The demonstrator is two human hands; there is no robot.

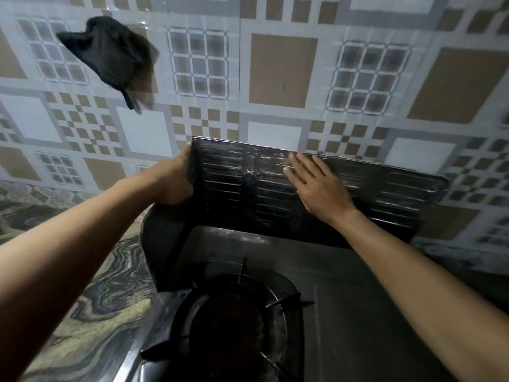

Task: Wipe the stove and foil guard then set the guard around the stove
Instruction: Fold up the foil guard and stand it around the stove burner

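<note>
Marbled surface (91,293) and the gas stove (316,285) lie nearest you, its burner (234,321) bare. Behind it stands the foil guard (385,194), so you seem to be setting it around the stove. Your left hand (173,183) grips its folded corner; your right hand (316,186) presses open and flat on the back panel. Next, square the wings. A dark cloth (110,53) hangs on the tiled wall (283,70).

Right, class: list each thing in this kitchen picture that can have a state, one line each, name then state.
foil guard: upright behind the stove, left panel folded forward
stove: burner unlit, nothing on it
left hand: gripping the guard's left fold
right hand: open, flat against the guard's back panel
dark cloth: hanging on the tiled wall, unused
</note>
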